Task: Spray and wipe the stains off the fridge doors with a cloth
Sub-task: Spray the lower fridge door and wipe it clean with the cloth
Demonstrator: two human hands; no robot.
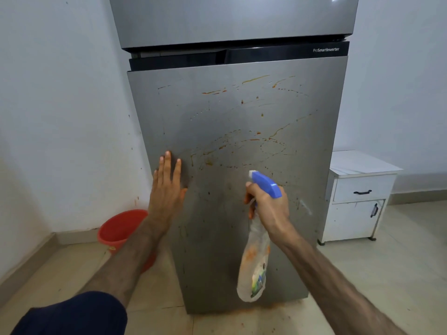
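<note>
Hands: left hand (167, 189) flat, fingers spread on grey steel lower fridge door (242, 213); right hand (268, 209) gripping blue-headed clear spray bottle (254, 262). Orange stains (242, 141) w/ no wiping yet, I'd say; no cloth visible.

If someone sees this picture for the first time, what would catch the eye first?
Probably the orange stains splashed across the lower fridge door. Next, the right hand holding a spray bottle with a blue head near the door, and the left hand flat against it. A red bucket stands at left.
</note>
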